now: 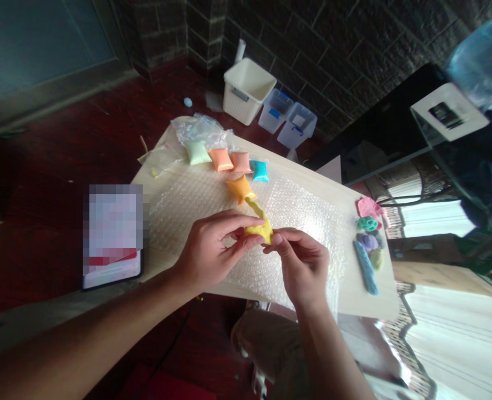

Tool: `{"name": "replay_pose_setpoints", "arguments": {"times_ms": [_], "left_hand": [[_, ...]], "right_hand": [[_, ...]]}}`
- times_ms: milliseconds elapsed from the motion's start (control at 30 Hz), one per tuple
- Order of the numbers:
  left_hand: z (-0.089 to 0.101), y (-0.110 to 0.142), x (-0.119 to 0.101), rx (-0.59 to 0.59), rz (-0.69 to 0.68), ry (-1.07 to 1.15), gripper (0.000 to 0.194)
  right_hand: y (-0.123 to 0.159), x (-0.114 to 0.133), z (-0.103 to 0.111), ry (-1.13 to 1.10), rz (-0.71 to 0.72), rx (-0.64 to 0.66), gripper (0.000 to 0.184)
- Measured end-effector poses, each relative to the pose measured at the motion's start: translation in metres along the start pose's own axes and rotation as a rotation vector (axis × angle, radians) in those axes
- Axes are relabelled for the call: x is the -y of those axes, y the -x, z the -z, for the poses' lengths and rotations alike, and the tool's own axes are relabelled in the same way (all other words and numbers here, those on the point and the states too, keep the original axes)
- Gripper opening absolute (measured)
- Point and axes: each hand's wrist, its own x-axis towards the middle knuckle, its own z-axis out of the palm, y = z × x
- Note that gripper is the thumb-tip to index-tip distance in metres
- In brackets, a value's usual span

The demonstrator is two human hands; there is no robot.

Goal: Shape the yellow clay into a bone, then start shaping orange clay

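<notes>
A yellow lump of modelling clay point(261, 226), with a thin strip reaching up and away, is held above the table between both hands. My left hand point(212, 244) pinches it from the left, thumb and forefinger on its body. From the right, my right hand point(302, 261) grips its lower corner between thumb and fingers. Just beyond the clay lies an orange packet point(240, 189). Behind that sit a pale green packet point(196, 153), two peach-orange packets point(221, 159) and a blue packet point(260, 171). Bubble wrap point(300, 216) covers the tabletop under my hands.
Along the table's point(346, 300) right end lie a blue clay roll point(366, 266) and several coloured clay lumps point(368, 223). Crumpled clear plastic point(200, 130) is at the far left corner. A partly blurred tablet-like device point(113, 272) stands left. White and clear bins point(246, 91) are on the floor.
</notes>
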Motion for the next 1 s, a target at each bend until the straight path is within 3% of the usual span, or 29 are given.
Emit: {"name": "replay_pose_setpoints", "arguments": {"times_ms": [233,433,567,667,800,1000], "left_hand": [[-0.002,0.002,0.002,-0.001,0.003,-0.034,0.022],[-0.003,-0.001,-0.005,-0.025,0.179,0.253,0.022],[0.000,-0.007,-0.008,0.032,0.231,0.322,0.021],[-0.001,-0.009,-0.004,0.117,0.271,0.348,0.028],[-0.005,-0.009,0.004,0.188,0.339,0.451,0.021],[-0.010,-0.007,0.008,0.202,0.606,0.815,0.030]], "right_hand": [[-0.003,-0.005,0.004,-0.072,-0.059,0.052,0.007],[0.009,0.005,0.001,0.090,0.184,0.056,0.030],[0.013,0.008,-0.001,0.204,0.252,0.029,0.027],[0.011,0.005,-0.002,0.231,0.235,0.013,0.019],[0.008,0.002,-0.002,0.172,0.193,-0.003,0.015],[0.006,0.001,-0.003,-0.041,0.060,0.118,0.019]]}}
